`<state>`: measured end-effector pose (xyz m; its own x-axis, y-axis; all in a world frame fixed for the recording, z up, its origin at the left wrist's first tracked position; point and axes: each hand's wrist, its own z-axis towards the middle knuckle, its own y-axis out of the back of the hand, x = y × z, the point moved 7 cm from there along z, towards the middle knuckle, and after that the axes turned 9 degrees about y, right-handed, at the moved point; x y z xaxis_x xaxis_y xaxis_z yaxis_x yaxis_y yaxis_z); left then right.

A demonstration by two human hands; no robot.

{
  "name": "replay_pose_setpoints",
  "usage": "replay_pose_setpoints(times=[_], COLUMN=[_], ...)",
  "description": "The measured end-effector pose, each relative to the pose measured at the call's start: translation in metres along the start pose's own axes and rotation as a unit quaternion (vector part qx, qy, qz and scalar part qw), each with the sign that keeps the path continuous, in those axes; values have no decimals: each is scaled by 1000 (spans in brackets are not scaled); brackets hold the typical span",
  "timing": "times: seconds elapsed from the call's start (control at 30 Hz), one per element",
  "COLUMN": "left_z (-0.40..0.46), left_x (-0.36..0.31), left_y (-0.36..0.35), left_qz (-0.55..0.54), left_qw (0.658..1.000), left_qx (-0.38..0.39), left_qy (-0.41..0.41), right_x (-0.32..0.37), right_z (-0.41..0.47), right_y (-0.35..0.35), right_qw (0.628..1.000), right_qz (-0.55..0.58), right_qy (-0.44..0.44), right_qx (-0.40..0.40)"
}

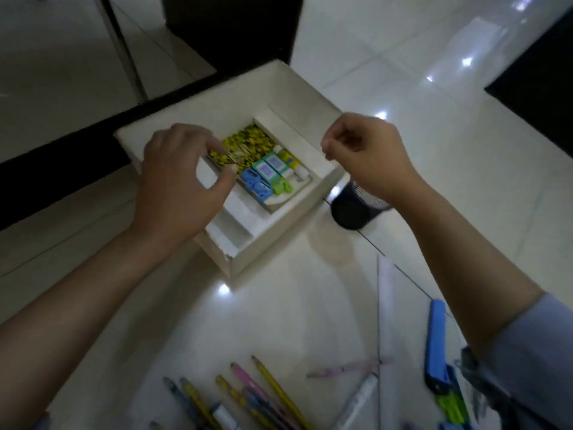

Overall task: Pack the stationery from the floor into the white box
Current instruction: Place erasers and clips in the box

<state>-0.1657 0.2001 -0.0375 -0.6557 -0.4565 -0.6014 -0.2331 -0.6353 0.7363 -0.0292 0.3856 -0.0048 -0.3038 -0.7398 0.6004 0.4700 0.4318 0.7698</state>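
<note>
Partway: erasers (pixel 269 165) lying in white box (pixel 297 88); left hand (pixel 183 181) pinching yellow pack (pixel 245 144), right hand (pixel 369 156) curled, contents unclear; pencils (pixel 248 395) waiting at 6 o'clock

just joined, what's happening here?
A person is packing stationery into a white box on the floor. The left hand reaches into the box, fingers on a yellow patterned item beside erasers. The right hand hangs curled above the box's edge. Pencils and a blue cutter are not yet packed.
</note>
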Motion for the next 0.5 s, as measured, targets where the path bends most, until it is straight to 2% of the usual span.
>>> replay_pose_setpoints(times=[0.13, 0.2, 0.37, 0.5], left_z=[-12, -23, -26, -22], left_x=[-64, -88, -99, -88], left_y=[-46, -67, -95, -107], left_qz=[-42, -28, 47, 70], left_qw=[986, 975, 971, 967], left_qx=[134, 171, 176, 187], left_qy=[-93, -142, -156, -159], right_x=[-26, -45, -87, -108], right_z=[-77, -121, -234, -331], right_y=[44, 54, 61, 58], right_qw=[993, 987, 964, 925], right_qz=[38, 58, 65, 4], right_qy=[-59, -108, -231, -354], right_qx=[-90, -106, -118, -142])
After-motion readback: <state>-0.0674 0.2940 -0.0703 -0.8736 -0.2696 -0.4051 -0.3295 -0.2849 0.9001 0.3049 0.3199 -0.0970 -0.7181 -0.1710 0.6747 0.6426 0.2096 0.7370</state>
